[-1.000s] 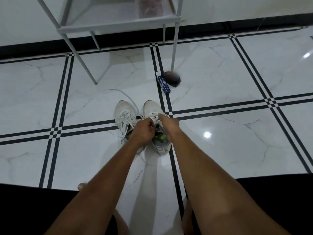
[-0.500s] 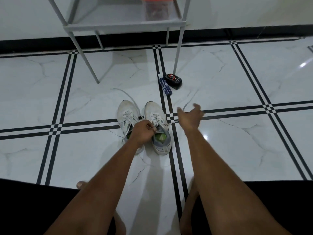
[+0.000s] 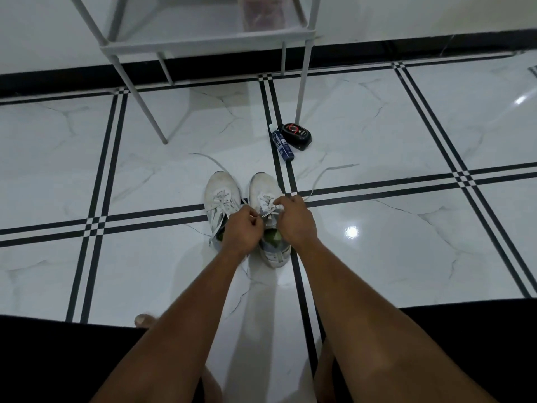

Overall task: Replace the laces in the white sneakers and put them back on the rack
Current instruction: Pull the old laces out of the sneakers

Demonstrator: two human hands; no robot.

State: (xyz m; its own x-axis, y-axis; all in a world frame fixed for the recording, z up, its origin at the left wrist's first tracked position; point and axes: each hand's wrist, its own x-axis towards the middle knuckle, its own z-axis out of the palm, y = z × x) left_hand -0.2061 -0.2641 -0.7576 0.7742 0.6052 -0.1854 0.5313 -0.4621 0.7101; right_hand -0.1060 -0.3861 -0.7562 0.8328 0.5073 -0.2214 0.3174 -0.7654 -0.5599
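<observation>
Both my hands work the lace of the right-hand white sneaker on the floor.

My left hand [image 3: 243, 228] pinches the flat white shoelace [image 3: 268, 213] at the tongue; my right hand [image 3: 294, 220] curls around the same lace, whose loose end trails right across the white marble tile floor [image 3: 406, 228]. The two worn white sneakers [image 3: 222, 199] stand side by side. Beyond them lie a blue tube [image 3: 281, 144] and a black oval tin [image 3: 297, 134], just beside a leg of the grey metal rack [image 3: 203, 45], whose shelf holds a blurred clear container with an orange lid [image 3: 263, 13].
</observation>
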